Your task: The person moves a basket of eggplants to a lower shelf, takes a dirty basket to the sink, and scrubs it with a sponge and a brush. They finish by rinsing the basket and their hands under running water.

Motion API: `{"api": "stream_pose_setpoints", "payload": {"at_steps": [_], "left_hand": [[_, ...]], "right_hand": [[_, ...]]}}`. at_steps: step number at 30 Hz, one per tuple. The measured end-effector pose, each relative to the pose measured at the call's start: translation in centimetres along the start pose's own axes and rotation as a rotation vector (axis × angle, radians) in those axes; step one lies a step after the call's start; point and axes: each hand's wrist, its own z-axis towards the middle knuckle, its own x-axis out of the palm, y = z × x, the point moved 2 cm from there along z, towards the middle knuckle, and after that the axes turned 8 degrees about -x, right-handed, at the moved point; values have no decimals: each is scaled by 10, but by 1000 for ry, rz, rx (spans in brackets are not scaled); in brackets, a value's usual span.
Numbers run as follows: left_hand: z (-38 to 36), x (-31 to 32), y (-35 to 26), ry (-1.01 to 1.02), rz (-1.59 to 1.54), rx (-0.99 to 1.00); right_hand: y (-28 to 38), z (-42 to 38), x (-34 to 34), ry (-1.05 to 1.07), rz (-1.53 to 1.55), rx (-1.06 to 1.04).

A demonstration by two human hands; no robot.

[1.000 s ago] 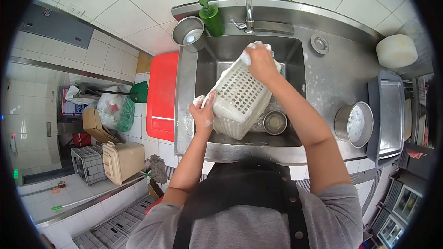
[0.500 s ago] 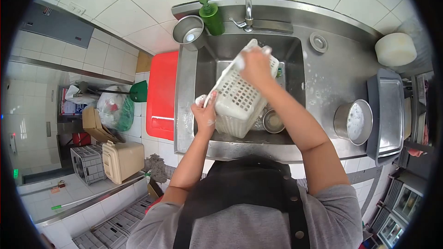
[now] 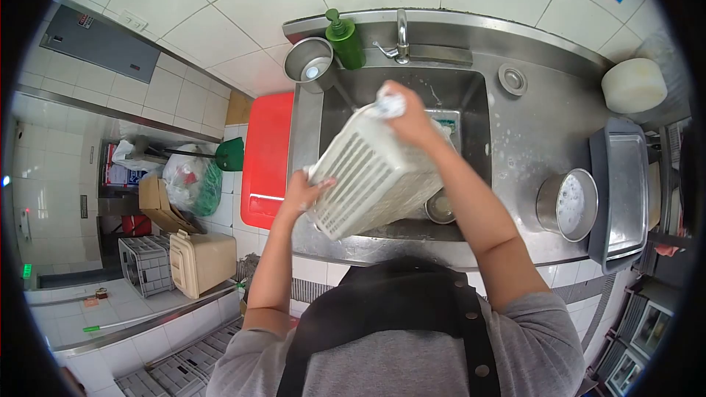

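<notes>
A white slotted plastic basket (image 3: pixel 368 176) is tilted over the steel sink (image 3: pixel 471 147). My left hand (image 3: pixel 305 192) grips its left edge, with the fingers on its slotted side. At the basket's upper corner, my right hand (image 3: pixel 403 112) is closed on a small white soapy pad (image 3: pixel 390 106), its wrist bent over the basket. A round metal bowl (image 3: pixel 440 208) lies in the sink, partly hidden behind the basket and my right forearm. Something green shows at the bottom of the sink.
Behind the sink stand a faucet (image 3: pixel 402 37), a green pump bottle (image 3: pixel 345 40) and a metal pot (image 3: pixel 309 62). On the right are a small dish (image 3: pixel 512 79), a soapy pot (image 3: pixel 568 204) and a grey tray (image 3: pixel 620 191). A red lid (image 3: pixel 268 162) lies left.
The basket has turned, so its long slotted side now faces up and left. My left hand has moved left with its edge; my right hand has moved slightly toward its upper corner.
</notes>
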Motion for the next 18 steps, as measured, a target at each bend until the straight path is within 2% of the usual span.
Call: {"api": "stream_pose_setpoints", "payload": {"at_steps": [1,2,3,4,5,6,7,8,10,12,14,15,17,18], "left_hand": [[-2,11,-13,-59,-54,179],[-5,13,-28,-170,25,91],[-7,17,-29,-165,29,86],[-7,19,-30,-276,-21,70],[-4,22,-32,-386,-72,58],[-6,31,-35,-423,-235,174],[-9,32,-30,-412,-234,171],[-12,30,-23,-414,-269,159],[-14,25,-5,-433,-310,152],[-15,22,-3,-468,-379,147],[-13,17,5,-454,-437,124],[-8,21,8,-446,-437,128],[-2,28,11,-553,-420,115],[-1,29,9,-544,-421,117]], "right_hand": [[12,-7,22,25,-64,-40],[25,-18,44,3,-246,-125],[30,-34,68,-82,-293,-202],[48,-42,77,-67,-489,-318],[55,-46,73,-73,-493,-318],[59,-50,68,-15,-507,-322],[59,-54,62,46,-519,-317],[39,-57,50,186,-308,-343],[-4,-57,11,261,-485,-422],[-70,-48,-43,102,-593,-101],[-100,-37,-85,-3,-622,127],[-95,-38,-76,-11,-626,128],[-67,-45,-26,-18,-611,72],[-41,-49,0,105,-555,-46]]}}
